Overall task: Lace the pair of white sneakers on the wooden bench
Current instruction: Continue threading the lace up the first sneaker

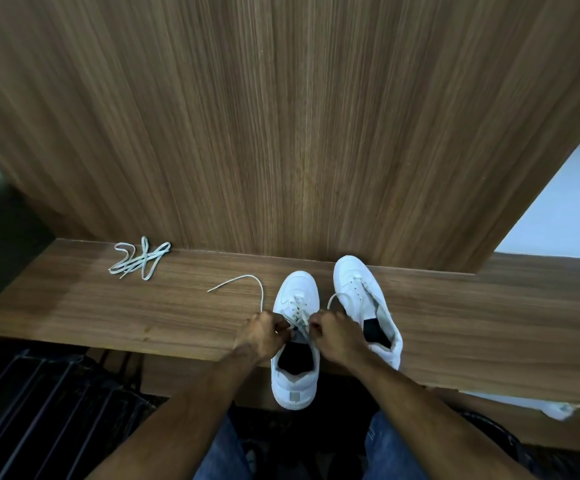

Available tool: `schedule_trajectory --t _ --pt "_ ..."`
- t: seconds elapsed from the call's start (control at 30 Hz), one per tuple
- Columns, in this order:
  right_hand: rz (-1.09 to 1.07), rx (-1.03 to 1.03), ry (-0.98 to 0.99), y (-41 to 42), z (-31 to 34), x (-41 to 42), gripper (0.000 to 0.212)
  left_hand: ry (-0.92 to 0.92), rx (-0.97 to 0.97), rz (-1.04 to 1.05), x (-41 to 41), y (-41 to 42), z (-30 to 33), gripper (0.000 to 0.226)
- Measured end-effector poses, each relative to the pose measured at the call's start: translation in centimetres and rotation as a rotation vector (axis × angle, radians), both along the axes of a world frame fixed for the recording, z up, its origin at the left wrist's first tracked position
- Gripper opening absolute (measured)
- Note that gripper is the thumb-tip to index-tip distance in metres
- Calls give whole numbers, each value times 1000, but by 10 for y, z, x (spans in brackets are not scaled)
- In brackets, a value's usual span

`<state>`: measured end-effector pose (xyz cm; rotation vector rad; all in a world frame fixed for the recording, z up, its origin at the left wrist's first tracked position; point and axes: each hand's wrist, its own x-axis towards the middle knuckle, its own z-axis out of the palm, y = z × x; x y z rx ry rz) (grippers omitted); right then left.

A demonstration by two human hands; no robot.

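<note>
Near shoe (295,341) sits at the counter (454,323) edge, half laced. Left hand (262,336) and right hand (337,336) each pinch a limp, light lace (259,289) end; best gripped near the tips. Spare lace (139,259) lies well left of that shoe.

Dim, even indoor light; brightest at the pale wall (572,202) on the right. Wide-angle bowing at edges. Soft blur throughout, floor corners murky.

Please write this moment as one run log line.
step: lacing left sneaker | left hand: pinches lace | right hand: pinches lace | right sneaker: unlaced | spare lace: on bench
</note>
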<state>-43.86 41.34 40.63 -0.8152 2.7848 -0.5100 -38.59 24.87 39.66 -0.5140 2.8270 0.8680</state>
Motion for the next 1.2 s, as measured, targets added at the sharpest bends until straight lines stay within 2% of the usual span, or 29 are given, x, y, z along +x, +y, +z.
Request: schedule_trajectory --t 0.07,0.2,0.27,0.37,0.4,0.43,0.5,0.53,0.6,0.63,0.7,0.8,0.93,1.0,1.07,1.13,1.2 --pt "-124 -107 -58 1 2 -4 16 -4 9 6 0 0 0 25" --pt "-495 -424 -145 19 16 -25 27 -1 38 7 0 -1 -1 29" --pt "-570 -502 -194 31 18 -37 22 -4 42 4 0 -1 -2 29" --pt "-569 -366 -211 34 15 -33 8 -18 65 -14 -2 -2 -3 22" --pt "-549 -325 -154 34 15 -29 8 -20 86 -19 -3 -2 -3 19" --pt "-520 -280 -62 32 14 -23 19 -21 107 -18 -3 -3 -2 18" --pt "-364 -189 97 27 11 -15 35 -31 146 -22 -3 -6 -1 22" --pt "-234 -131 114 22 9 -11 38 -37 154 -27 -3 -7 0 24" --pt "6 -7 22 11 5 -6 38 -49 142 -36 -2 -8 2 21" --pt "58 43 -27 8 2 -4 35 -50 137 -37 -3 -7 1 18" --pt "35 72 -31 3 0 0 27 -70 113 -33 -3 -7 -1 13" --pt "5 147 51 2 5 3 26 -73 43 -15 -3 -8 -1 9" --pt "124 313 227 5 5 0 25 -122 -332 -16 -2 -2 8 30" --pt "141 363 253 5 -1 -1 28 -148 -424 11 -2 0 6 37" --pt "124 384 240 6 1 2 31 -159 -452 23 -2 2 5 37" --pt "63 356 125 5 5 3 32 -165 -400 15 -3 2 7 34" --pt "-24 254 -50 3 3 -1 29 -182 -219 32 -5 -2 11 25"
